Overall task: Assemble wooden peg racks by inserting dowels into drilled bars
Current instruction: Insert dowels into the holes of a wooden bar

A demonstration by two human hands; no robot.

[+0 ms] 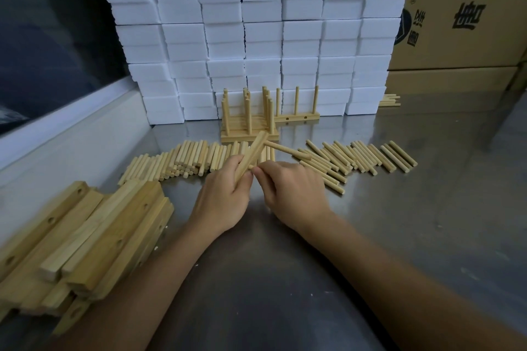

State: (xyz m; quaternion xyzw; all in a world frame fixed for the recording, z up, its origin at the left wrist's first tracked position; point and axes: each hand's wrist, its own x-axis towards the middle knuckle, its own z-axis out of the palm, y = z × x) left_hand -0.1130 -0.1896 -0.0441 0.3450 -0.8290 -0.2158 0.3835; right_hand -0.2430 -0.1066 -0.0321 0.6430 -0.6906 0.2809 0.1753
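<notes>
We are gathering dowels before any go into a bar. Our left hand (228, 194) has its fingers curled round a small bundle of dowels (252, 155) that angles up and away past the fingertips, while our right hand (288, 188) pinches the near end of a single dowel (286, 149), whose far end points off to the right over the loose dowels (356, 158) spread just beyond our fingers. We should probably slide that single dowel alongside the bundle, ends level, and tighten the left grip so none slips. The drilled bars (94, 236) lie stacked well to the left of the left hand, and the finished racks (251, 122) stand beyond the fingertips on the metal table (427, 222).
</notes>
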